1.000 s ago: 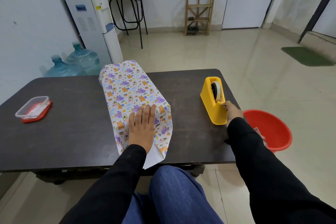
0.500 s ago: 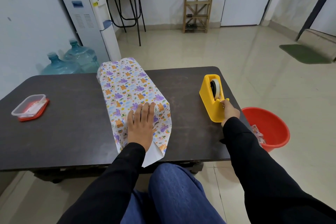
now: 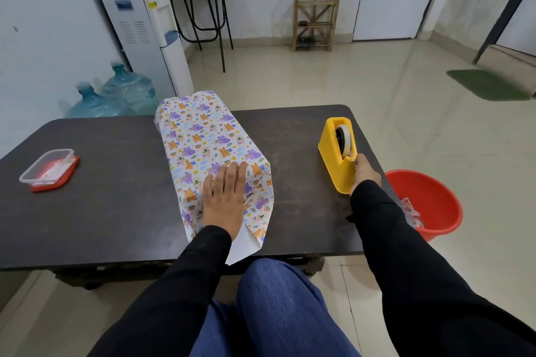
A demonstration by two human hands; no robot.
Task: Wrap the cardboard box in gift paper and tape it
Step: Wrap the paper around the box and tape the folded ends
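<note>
The left hand (image 3: 224, 197) is lying flat, palm down with its fingers straight and close together, pressing on the top of the gift paper (image 3: 208, 142) in the lower middle of the frame. The right hand (image 3: 366, 173), at centre right, is resting against the near end of the yellow tape dispenser (image 3: 333, 162), its fingers curling in toward the cutter. Whether they are pinching the tape end is not showing from this angle. The white tape roll (image 3: 344, 138) is sitting upright in the dispenser's slot. The paper, white with purple and orange cartoon animals, is covering the cardboard box completely, forming a long block that is running from the near edge of the dark table (image 3: 116, 197) toward its far edge. At the near end the paper is standing open, its plain white underside hanging past the table edge, and a diagonal crease is showing just right of the left hand. A clear plastic container (image 3: 46, 166) on a red lid is sitting at the left of the frame, and a red bucket (image 3: 435, 197) is standing on the floor at the right.
</note>
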